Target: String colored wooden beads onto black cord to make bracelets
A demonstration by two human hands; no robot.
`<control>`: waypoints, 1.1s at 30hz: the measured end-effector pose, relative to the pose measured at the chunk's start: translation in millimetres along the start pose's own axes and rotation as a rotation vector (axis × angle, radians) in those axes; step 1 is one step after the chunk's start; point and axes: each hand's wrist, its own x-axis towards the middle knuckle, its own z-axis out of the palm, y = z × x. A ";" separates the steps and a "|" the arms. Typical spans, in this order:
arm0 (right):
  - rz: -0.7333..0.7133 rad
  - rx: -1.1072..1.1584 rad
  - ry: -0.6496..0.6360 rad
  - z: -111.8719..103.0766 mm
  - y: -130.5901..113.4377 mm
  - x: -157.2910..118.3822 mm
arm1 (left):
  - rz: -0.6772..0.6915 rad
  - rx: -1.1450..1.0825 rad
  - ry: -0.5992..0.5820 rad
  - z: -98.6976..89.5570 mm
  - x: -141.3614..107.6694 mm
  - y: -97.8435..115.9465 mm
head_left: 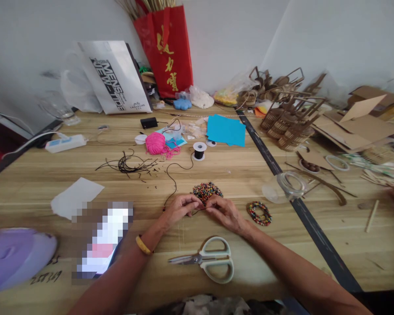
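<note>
Both hands meet at the near edge of a pile of small coloured beads (207,190). My left hand (183,207) is closed, thumb and fingers pinched on a thin black cord (174,177). My right hand (226,212) pinches too, at the cord's other part; whether a bead sits between its fingertips is too small to tell. The cord runs back to a white spool (199,149) wound with black. Right of my right hand lies a coiled string of multicoloured beads (260,213). Scissors (210,259) with pale green handles lie in front of my wrists.
A phone (107,240) and white paper (76,197) lie to the left. Cut black cords (131,164), pink yarn (155,143) and blue sheets (226,130) are farther back. A clear tape roll (292,185) and brown woven baskets (287,124) stand right. Another person's hand shows at the right edge.
</note>
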 end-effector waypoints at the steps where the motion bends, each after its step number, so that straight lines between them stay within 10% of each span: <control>1: -0.004 -0.004 0.003 0.1 0.3 -0.3 | -0.003 -0.001 -0.001 -0.1 -0.3 0.8; 24: 0.077 -0.087 0.139 -19.0 9.4 6.9 | -0.064 0.041 -0.002 2.8 -0.6 -5.2; 33: 0.020 -0.310 -0.013 -21.3 14.6 5.3 | -0.074 -0.007 0.044 2.9 -0.3 -1.5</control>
